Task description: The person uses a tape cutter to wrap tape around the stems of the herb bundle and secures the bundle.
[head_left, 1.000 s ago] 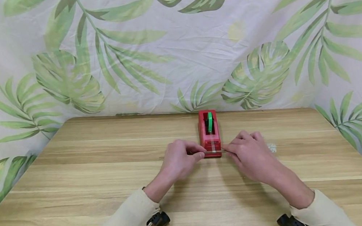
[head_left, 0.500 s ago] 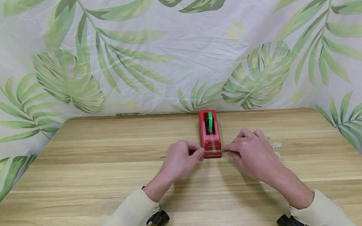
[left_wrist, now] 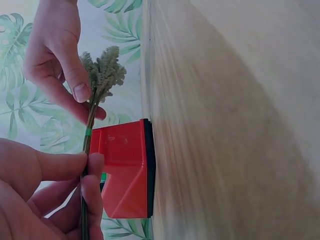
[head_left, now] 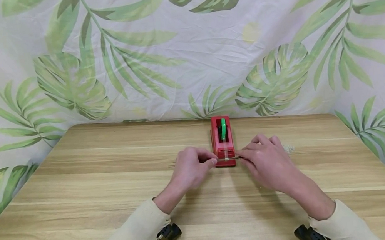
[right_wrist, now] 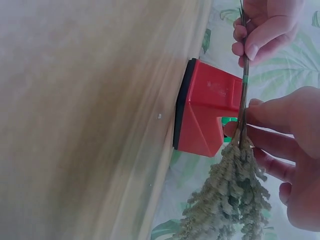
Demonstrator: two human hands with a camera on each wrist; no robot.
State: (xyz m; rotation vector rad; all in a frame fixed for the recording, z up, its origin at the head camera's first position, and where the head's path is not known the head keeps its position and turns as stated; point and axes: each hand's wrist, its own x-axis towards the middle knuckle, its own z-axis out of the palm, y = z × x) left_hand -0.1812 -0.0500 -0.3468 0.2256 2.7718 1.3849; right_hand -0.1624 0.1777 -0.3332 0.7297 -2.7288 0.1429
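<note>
A red tape dispenser (head_left: 223, 142) with a green roll (head_left: 222, 128) stands on the wooden table (head_left: 115, 189). Both hands hold a thin bunch of dried stems (head_left: 226, 159) level across its front end. My left hand (head_left: 213, 161) pinches the stem ends left of the dispenser. My right hand (head_left: 243, 157) pinches them on the right, just before the fluffy grey-green tuft (head_left: 288, 148). The left wrist view shows the stems (left_wrist: 88, 145), a green band on them and the tuft (left_wrist: 103, 70). In the right wrist view, the tuft (right_wrist: 225, 205) hangs beside the dispenser (right_wrist: 205, 115).
A leaf-printed cloth (head_left: 186, 51) hangs behind and around the table. The table's far edge (head_left: 144, 121) runs just behind the dispenser. Cream sleeves (head_left: 134, 237) and black wrist mounts (head_left: 168, 232) sit near the front edge.
Both hands and the stems have shifted slightly away from me, over the dispenser's front end. The tuft at the right moved with them. The dispenser stayed put.
</note>
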